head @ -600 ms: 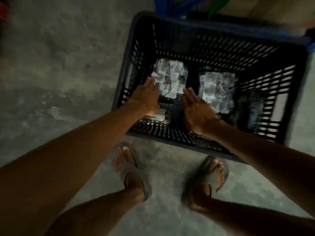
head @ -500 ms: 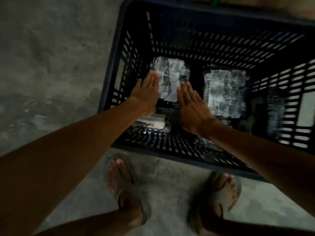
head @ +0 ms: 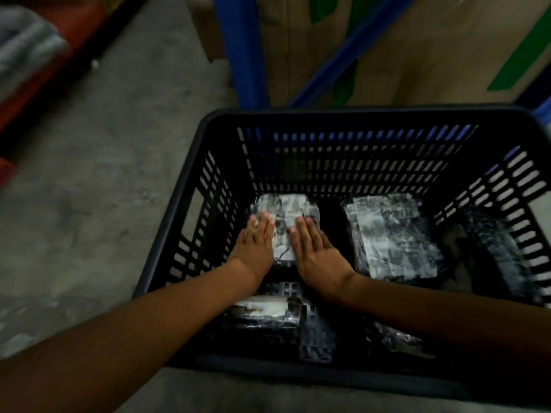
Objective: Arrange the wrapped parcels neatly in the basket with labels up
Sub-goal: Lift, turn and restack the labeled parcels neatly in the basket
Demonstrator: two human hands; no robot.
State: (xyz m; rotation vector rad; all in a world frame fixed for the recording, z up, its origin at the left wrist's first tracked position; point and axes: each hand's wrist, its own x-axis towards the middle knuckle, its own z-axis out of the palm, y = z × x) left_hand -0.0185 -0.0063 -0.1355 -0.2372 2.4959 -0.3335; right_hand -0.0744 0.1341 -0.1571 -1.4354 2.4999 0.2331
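Observation:
A black slatted basket stands on the concrete floor in front of me. Inside, a dark wrapped parcel with a white label facing up lies at the far left. My left hand and my right hand rest flat on its two sides, fingers straight and pointing away from me. A second label-up parcel lies to the right of it. A third parcel leans against the right wall. Two more parcels lie near me, partly hidden under my forearms.
Behind the basket stand blue shelf posts and brown cardboard boxes with green marks. A red shelf rail with a blurred wrapped bundle runs at the upper left. Bare grey concrete floor lies to the left.
My view has tilted up, so my feet are out of frame and the shelving shows. Both hands have reached further into the basket and now lie flat on the far-left parcel.

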